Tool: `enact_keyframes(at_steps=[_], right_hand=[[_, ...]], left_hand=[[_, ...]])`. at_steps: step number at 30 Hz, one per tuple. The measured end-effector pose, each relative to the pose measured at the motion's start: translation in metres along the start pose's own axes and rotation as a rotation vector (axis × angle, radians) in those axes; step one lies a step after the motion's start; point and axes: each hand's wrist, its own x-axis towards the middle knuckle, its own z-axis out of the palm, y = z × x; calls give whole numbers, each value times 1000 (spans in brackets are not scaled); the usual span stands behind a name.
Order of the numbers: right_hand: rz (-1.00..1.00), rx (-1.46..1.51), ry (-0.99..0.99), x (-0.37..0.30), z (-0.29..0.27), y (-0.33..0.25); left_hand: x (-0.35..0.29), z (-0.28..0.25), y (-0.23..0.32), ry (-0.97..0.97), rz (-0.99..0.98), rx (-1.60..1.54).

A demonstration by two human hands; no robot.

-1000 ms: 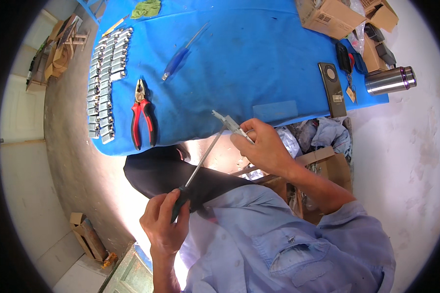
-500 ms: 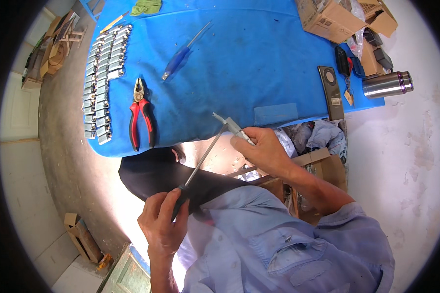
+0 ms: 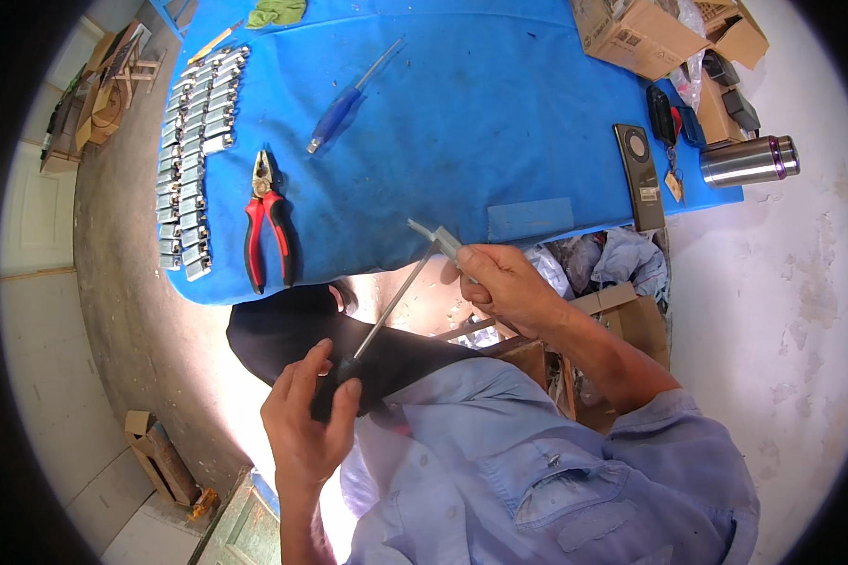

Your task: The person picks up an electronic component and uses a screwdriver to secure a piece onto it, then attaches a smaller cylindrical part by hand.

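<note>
My left hand (image 3: 306, 419) is around the dark handle of a screwdriver (image 3: 387, 318), its thumb and fingers loosened to either side. The long shaft slants up to the right, and its tip meets a small silver-grey metal fitting (image 3: 448, 243) with a thin end. My right hand (image 3: 504, 287) pinches that fitting just off the table's front edge. Red-and-black pliers (image 3: 269, 231) lie on the blue-covered table (image 3: 424, 122), jaws pointing away. Beyond them is a second screwdriver (image 3: 341, 115) with a blue handle. Several similar silver metal fittings (image 3: 193, 165) stand in rows at the left.
At the table's right are a dark phone (image 3: 639, 179), keys (image 3: 672, 174), a steel flask (image 3: 749, 162) and a cardboard box (image 3: 636, 38). A green cloth (image 3: 276, 11) lies at the far left. Below the table's right edge sits an open carton (image 3: 636, 330) near plastic bags.
My left fingers have loosened and spread around the screwdriver handle. My right fingers have shifted and curled closer around the fitting, which stays at the screwdriver's tip.
</note>
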Motion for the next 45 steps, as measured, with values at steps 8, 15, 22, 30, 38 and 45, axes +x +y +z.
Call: enact_keyframes(at_steps=[8, 15, 22, 30, 38, 45], right_hand=[[5, -196, -14, 1, -4, -10], [-71, -375, -27, 5, -10, -14], [-91, -423, -57, 5, -11, -17], [-111, -465, -24, 1, -7, -22], [-93, -413, 7, 4, -5, -15], [-78, -433, 1, 5, -7, -17]], left_hand=[[8, -2, -16, -365, -356, -363], [16, -8, 3, -293, -153, -112], [15, -3, -12, -372, -226, -231], [16, -4, -27, -521, -486, -554], [8, 10, -30, -451, -514, -537], [21, -1, -9, -233, 10, 145]])
